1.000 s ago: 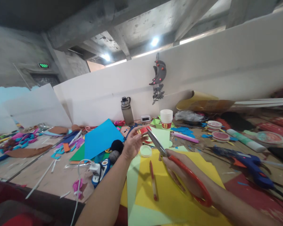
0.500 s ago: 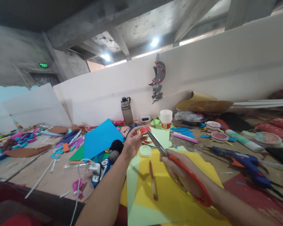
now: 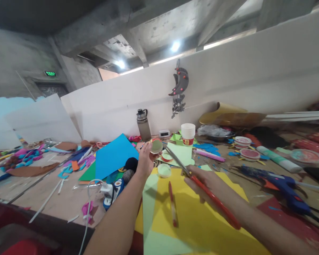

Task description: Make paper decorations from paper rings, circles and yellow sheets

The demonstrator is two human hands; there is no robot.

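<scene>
My left hand [image 3: 145,160] is closed around a cut piece of paper cup [image 3: 156,146], its round inside turned toward me and red showing on its rim. In my right hand [image 3: 202,179] is a pair of scissors with red handles [image 3: 215,200]; the blades point up and left, their tips just right of the cup piece and apart from it. Below the hands lie a white paper disc or cup base [image 3: 164,170] and a red pen [image 3: 172,203] on yellow paper [image 3: 196,216]. Behind the blades sits a red-and-white cup ring [image 3: 166,156].
A stack of paper cups [image 3: 188,134] and a grey bottle [image 3: 143,125] stand at the back. A blue glue gun [image 3: 276,184] lies at right. Blue sheets [image 3: 115,157], a power strip [image 3: 114,194] and a white cable [image 3: 86,219] are at left.
The cup piece has turned so its round opening faces me. The scissors have drawn away from it slightly, and their handles have rotated to look closer together.
</scene>
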